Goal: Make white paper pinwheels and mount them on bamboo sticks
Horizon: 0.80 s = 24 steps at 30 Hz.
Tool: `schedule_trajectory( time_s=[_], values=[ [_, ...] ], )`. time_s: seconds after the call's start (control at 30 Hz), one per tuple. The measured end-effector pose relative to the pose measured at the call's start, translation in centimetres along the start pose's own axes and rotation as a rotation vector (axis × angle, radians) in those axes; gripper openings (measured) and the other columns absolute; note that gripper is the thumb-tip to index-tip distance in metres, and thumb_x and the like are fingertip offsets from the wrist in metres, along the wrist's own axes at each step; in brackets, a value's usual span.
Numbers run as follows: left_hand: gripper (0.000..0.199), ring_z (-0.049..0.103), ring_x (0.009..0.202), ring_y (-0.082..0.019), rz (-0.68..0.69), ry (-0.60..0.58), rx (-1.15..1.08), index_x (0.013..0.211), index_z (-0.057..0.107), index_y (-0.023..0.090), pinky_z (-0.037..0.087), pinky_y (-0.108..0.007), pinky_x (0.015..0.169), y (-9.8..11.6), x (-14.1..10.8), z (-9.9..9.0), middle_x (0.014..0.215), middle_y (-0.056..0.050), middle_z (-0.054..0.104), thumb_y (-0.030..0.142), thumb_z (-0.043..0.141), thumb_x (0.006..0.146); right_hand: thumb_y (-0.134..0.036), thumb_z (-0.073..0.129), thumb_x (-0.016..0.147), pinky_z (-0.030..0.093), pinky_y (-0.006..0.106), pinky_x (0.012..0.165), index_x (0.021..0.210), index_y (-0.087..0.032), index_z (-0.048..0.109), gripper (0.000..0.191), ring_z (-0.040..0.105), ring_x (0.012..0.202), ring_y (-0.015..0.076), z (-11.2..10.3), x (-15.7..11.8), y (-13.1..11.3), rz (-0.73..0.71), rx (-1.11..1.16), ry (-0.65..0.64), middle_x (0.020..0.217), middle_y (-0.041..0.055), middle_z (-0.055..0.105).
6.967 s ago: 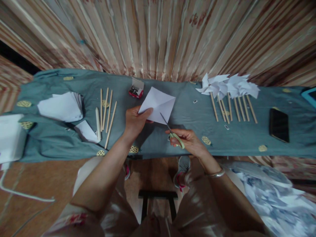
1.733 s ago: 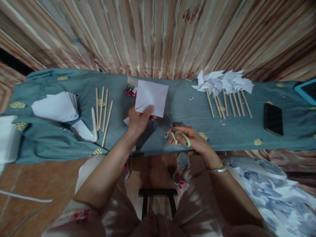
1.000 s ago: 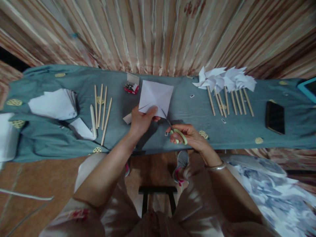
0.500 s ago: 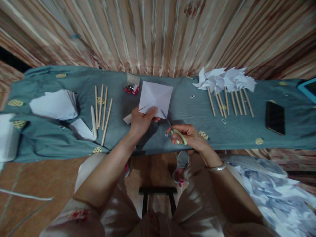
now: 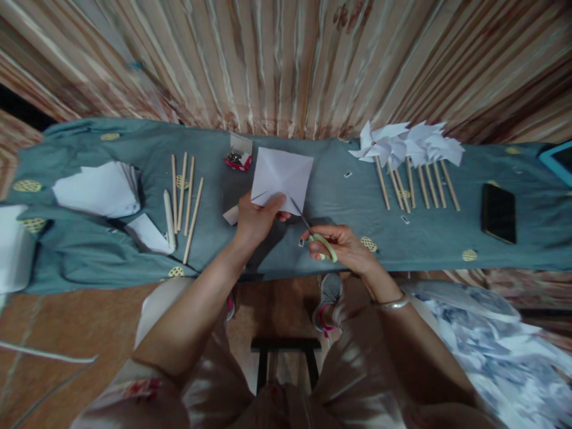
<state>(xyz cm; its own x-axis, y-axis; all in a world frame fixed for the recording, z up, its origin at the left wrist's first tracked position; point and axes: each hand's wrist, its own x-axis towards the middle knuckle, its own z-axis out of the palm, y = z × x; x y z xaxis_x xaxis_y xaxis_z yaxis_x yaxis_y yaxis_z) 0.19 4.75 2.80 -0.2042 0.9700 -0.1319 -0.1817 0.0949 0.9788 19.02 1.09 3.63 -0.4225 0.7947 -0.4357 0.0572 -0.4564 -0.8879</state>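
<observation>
My left hand (image 5: 259, 217) pinches the near edge of a white square sheet of paper (image 5: 282, 170), thumb on top. Creases cross the sheet, and a slit shows near its lower left corner. In my right hand (image 5: 344, 244) is a pair of scissors (image 5: 328, 249) with pale green handles, my fingers wrapped in the loops. The scissor blades lie at the sheet's lower right corner and point toward its middle. Just behind my left hand stands a small red box (image 5: 239, 158) with shiny metal pieces inside.
To the left lie a paper stack (image 5: 100, 189), several wooden sticks (image 5: 180, 193), a white marker-like stick (image 5: 169, 219) and a folded paper (image 5: 151, 233). On the right are several paper pinwheels (image 5: 415, 145) on sticks and a dark phone (image 5: 498, 213). A patterned curtain (image 5: 286, 71) hangs behind the table.
Almost nothing differs. The scissors and my right hand have shifted very slightly; the paper and my left hand stay in place.
</observation>
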Motion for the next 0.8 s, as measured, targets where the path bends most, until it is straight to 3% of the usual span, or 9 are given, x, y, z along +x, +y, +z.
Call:
schedule_trajectory(
  time_s=[0.8],
  values=[
    [0.016, 0.060, 0.044, -0.014, -0.027, -0.024, -0.022, 0.071, 0.062, 0.018, 0.052, -0.024, 0.044, 0.20, -0.35, 0.10, 0.060, -0.002, 0.069, 0.026, 0.074, 0.064, -0.049, 0.090, 0.055, 0.051, 0.020, 0.053, 0.084, -0.018, 0.074, 0.045, 0.058, 0.053, 0.0080, -0.26, 0.17, 0.30, -0.018, 0.000, -0.002, 0.060, -0.0042, 0.064]
  ],
)
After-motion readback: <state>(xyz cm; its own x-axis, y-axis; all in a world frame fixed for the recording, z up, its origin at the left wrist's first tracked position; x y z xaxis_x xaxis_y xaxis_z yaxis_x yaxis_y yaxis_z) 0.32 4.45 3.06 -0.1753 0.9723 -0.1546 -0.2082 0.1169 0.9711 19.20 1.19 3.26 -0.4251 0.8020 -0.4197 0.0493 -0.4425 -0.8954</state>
